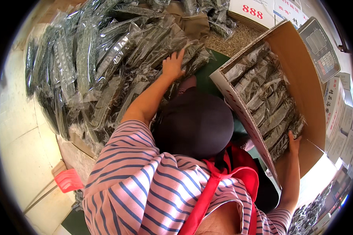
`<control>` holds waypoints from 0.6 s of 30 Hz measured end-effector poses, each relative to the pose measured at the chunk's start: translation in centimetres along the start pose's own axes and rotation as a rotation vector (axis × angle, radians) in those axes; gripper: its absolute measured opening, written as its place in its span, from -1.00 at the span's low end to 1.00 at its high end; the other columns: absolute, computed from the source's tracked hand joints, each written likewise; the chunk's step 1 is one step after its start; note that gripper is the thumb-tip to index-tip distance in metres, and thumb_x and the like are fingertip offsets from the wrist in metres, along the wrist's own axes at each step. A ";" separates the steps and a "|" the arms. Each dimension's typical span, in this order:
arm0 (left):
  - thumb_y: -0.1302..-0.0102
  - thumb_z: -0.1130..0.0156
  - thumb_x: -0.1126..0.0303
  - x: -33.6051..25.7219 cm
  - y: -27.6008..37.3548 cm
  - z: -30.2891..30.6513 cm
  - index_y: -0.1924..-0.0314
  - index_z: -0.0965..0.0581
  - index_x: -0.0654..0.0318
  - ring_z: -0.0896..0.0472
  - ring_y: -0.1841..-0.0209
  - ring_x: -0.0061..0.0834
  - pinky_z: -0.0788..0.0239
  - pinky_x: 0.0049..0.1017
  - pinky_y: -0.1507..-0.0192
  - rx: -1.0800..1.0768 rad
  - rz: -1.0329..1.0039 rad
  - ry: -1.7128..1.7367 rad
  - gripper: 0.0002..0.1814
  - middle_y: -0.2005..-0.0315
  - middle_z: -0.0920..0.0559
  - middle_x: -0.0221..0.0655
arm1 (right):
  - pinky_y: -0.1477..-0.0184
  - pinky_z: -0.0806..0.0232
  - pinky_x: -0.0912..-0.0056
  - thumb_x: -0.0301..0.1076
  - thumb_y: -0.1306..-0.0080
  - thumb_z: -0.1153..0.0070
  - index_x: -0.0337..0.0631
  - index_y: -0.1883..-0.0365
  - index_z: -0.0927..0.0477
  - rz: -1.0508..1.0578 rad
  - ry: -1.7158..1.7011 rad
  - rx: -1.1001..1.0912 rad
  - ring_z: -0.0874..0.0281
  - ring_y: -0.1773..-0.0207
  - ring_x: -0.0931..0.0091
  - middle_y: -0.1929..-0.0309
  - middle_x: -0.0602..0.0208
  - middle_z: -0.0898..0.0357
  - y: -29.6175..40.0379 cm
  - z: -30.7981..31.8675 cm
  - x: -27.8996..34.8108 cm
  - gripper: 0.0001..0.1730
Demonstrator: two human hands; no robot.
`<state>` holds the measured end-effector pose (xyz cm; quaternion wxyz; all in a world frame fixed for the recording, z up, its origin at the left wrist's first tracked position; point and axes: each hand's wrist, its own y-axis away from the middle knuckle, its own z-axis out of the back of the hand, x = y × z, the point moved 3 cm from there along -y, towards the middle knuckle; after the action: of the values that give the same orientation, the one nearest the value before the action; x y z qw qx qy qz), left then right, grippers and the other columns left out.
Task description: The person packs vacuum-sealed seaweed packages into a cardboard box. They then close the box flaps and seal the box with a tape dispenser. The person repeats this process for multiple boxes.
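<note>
Clear plastic packets of dark green dried material, perhaps seaweed (88, 55), lie in a large heap on the left. My left hand (173, 66) rests on packets at the heap's right side, its fingers apart. To the right, an open cardboard box (300, 67) stands tilted, holding similar packets (267, 88) laid side by side in a slanting row. My right hand (294, 142) is inside the box at its near end, touching the end of a packet (295, 126). Some of its fingers are hidden, so I cannot tell whether it grips the packet.
A digital scale (320, 48) stands beyond the box, near printed cartons (253, 13) at the back. More white cartons (338, 117) are stacked at the far right. A red plastic dustpan (68, 179) lies low on the left, over the tiled floor (20, 117).
</note>
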<state>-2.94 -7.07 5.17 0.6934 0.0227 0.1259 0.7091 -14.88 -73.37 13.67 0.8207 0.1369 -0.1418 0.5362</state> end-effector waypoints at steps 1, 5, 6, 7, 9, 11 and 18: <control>0.07 -0.33 0.18 1.1 -0.4 0.2 -0.35 0.00 -0.05 -0.43 -0.03 -0.05 -0.27 -0.11 0.00 0.071 0.053 0.072 0.00 -0.08 -0.39 -0.08 | -0.31 0.04 0.28 -0.12 -0.18 -0.16 -0.31 -0.33 -0.03 0.171 0.202 -0.118 -0.12 -0.32 0.21 -0.28 0.05 -0.18 -0.2 1.7 0.5 -0.13; -0.02 -0.15 0.30 4.8 1.0 2.9 -0.33 -0.05 -0.04 -0.51 0.11 -0.03 -0.33 -0.15 0.08 0.144 0.126 0.239 -0.17 0.16 -0.55 -0.02 | -0.25 -0.11 0.27 -0.22 -0.23 -0.10 -0.30 -0.25 -0.22 0.222 -0.515 -0.184 -0.22 -0.26 0.27 -0.20 0.06 -0.29 -1.7 7.8 20.9 -0.33; -0.02 -0.16 0.30 5.4 2.0 4.3 -0.33 -0.05 -0.04 -0.51 0.10 -0.02 -0.33 -0.16 0.08 0.094 0.122 0.274 -0.16 0.15 -0.54 -0.02 | -0.21 -0.19 0.32 -0.30 -0.26 -0.04 -0.27 -0.24 -0.23 0.307 -0.611 -0.113 -0.29 -0.23 0.34 -0.15 0.10 -0.36 -0.4 8.4 27.2 -0.41; -0.02 -0.16 0.31 5.9 3.1 5.9 -0.34 -0.04 -0.04 -0.50 0.10 -0.01 -0.33 -0.17 0.07 0.046 0.117 0.311 -0.15 0.14 -0.54 -0.01 | -0.20 -0.19 0.32 -0.34 -0.24 -0.04 -0.24 -0.23 -0.25 0.381 -0.698 -0.014 -0.31 -0.21 0.35 -0.14 0.14 -0.38 1.7 8.7 33.5 -0.42; -0.02 -0.17 0.36 6.0 4.7 10.6 -0.35 -0.02 0.02 -0.47 0.02 0.01 -0.32 -0.23 0.00 -0.135 0.030 0.516 -0.14 0.07 -0.51 0.02 | -0.19 -0.20 0.33 -0.39 -0.18 -0.08 -0.19 -0.21 -0.30 0.567 -0.744 0.169 -0.34 -0.18 0.38 -0.12 0.23 -0.41 6.2 8.4 43.7 -0.41; -0.03 -0.17 0.39 6.8 6.7 16.2 -0.35 -0.01 0.09 -0.46 -0.01 -0.01 -0.31 -0.28 -0.04 -0.412 -0.075 0.616 -0.13 0.04 -0.49 0.03 | -0.18 -0.20 0.32 -0.37 -0.06 -0.18 -0.16 -0.19 -0.34 0.805 -0.655 0.374 -0.35 -0.17 0.45 -0.12 0.29 -0.43 8.9 6.1 50.7 -0.34; -0.15 -0.23 0.50 9.3 11.3 31.3 0.15 -0.45 0.34 -0.54 0.38 -0.56 -0.40 -0.53 0.31 -0.899 0.146 1.556 -0.75 0.31 -0.56 -0.36 | -0.19 -0.20 0.30 0.01 0.16 -0.36 -0.28 -0.30 -0.04 1.092 -0.413 0.918 -0.28 -0.22 0.17 -0.24 -0.06 -0.20 13.2 -6.6 61.5 0.15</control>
<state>-7.84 6.69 36.48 0.3089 -0.7290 0.2687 0.5485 -2.80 -14.03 31.93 0.2541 0.4742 -0.1028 0.8366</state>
